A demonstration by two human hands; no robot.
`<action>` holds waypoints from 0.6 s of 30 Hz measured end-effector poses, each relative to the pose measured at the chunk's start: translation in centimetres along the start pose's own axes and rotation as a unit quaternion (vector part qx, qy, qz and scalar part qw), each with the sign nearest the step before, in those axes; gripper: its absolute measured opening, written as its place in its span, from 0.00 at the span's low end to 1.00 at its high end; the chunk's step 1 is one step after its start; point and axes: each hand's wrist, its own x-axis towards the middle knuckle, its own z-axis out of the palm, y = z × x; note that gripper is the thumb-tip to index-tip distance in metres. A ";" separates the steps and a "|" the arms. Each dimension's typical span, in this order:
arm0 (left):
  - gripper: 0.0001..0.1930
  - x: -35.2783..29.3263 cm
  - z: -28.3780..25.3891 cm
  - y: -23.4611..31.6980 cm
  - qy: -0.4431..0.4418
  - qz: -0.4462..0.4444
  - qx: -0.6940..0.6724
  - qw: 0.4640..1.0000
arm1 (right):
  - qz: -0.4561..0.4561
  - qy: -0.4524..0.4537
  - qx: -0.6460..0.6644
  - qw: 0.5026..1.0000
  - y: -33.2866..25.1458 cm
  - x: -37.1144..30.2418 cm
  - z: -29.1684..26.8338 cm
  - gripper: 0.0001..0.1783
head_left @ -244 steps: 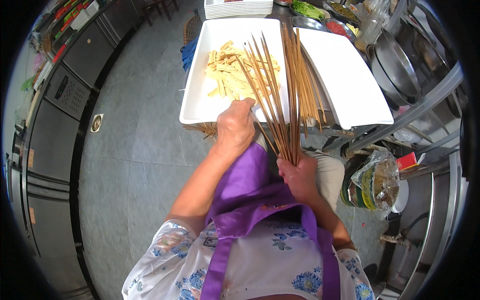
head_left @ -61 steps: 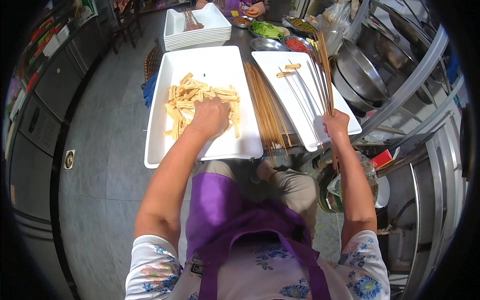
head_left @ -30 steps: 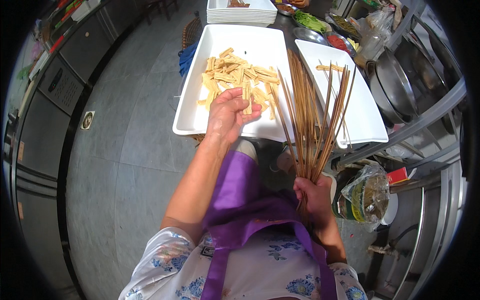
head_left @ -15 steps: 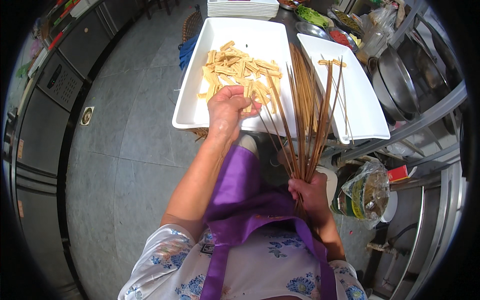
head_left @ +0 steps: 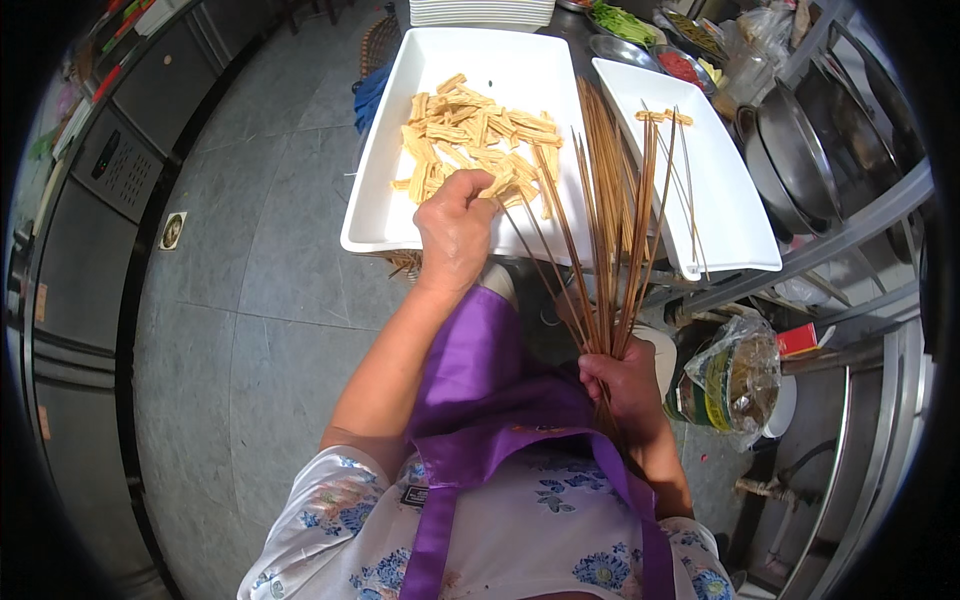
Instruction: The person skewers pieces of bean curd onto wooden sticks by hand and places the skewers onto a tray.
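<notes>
My left hand (head_left: 455, 222) is closed in a pinch over the near side of a white tray (head_left: 375, 215). A yellow tofu-skin stick piece (head_left: 503, 186) shows at its fingertips; the hand covers part of it. Beyond lie many more tofu-skin sticks (head_left: 450, 130), heaped in the tray. My right hand (head_left: 622, 380), low in front of my purple apron, is wrapped round the lower ends of a fanned bundle of thin brown skewers (head_left: 605, 290). One skewer at the bundle's left reaches up toward my left fingertips.
A second white tray (head_left: 735, 220) on the right holds skewers with tofu-skin pieces on them (head_left: 663, 117). More loose skewers (head_left: 603, 125) lie between the trays. Metal bowls (head_left: 797, 150) stand on a rack at right, above a plastic-covered tub (head_left: 735, 380). Stacked white trays (head_left: 480, 12) are behind.
My left hand has turned knuckles-up, so the piece in its fingers is now mostly covered. The view has shifted slightly. My right hand still grips the skewers in about the same place.
</notes>
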 end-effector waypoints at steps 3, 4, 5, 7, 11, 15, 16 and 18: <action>0.07 -0.1 -0.1 0.1 0.024 0.123 0.090 0.988 | 0.024 0.005 0.016 1.000 -0.1 -0.1 0.1 0.03; 0.07 -0.2 -0.1 0.0 0.026 0.142 0.097 0.985 | 0.028 0.006 0.011 1.000 -0.1 -0.1 0.1 0.04; 0.07 -0.1 -0.2 0.0 0.027 0.162 0.105 0.981 | 0.032 0.006 0.006 0.999 -0.1 -0.1 0.2 0.04; 0.07 0.0 -0.4 -0.1 0.029 0.186 0.114 0.976 | 0.018 0.013 -0.004 1.000 0.1 0.0 0.4 0.03; 0.07 -0.1 -0.4 -0.1 0.022 0.191 0.137 0.972 | 0.002 0.020 -0.008 1.000 0.1 -0.3 0.8 0.03; 0.07 -0.3 -0.3 -0.5 0.021 0.156 0.126 0.979 | -0.001 0.025 -0.010 1.000 0.1 -0.5 1.2 0.02; 0.07 -0.3 -0.3 -0.5 0.024 0.161 0.131 0.978 | -0.002 0.024 -0.020 1.000 0.1 -0.5 1.3 0.02; 0.07 -0.3 -0.3 -0.5 0.031 0.169 0.139 0.975 | -0.004 0.023 -0.028 0.999 0.1 -0.5 1.4 0.02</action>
